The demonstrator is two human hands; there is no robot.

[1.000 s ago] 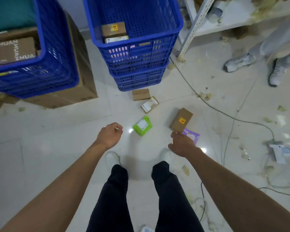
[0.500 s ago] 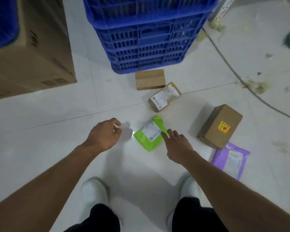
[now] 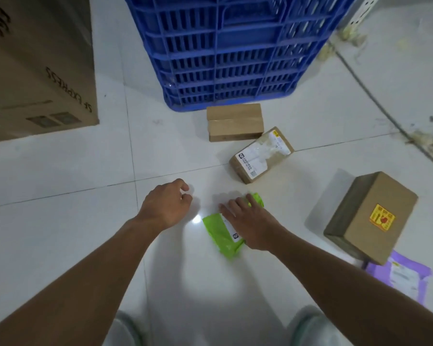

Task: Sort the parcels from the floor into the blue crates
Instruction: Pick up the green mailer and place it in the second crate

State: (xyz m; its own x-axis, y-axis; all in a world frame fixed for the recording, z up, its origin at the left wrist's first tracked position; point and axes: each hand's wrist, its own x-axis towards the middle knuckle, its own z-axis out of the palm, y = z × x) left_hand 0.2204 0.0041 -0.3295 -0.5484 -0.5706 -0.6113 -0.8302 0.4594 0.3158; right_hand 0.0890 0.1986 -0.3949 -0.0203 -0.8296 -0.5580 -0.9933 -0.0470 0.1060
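Fingers [image 3: 231, 208] of the right hand [image 3: 251, 227] are lying straight and spread on the green mailer [image 3: 219, 234] on the floor [image 3: 60, 171], crate [image 3: 225, 53] standing at 12 o'clock. Left hand [image 3: 168, 206] is hovering at 9 o'clock, loosely curled, empty. Pinching a thin edge is looking wiser than scooping.

Top of blue crate [image 3: 225, 58] cut by upper edge; purple mailer [image 3: 408, 277] partly under brown box [image 3: 360, 226]; shoes [image 3: 310, 327] blurred at bottom edge.
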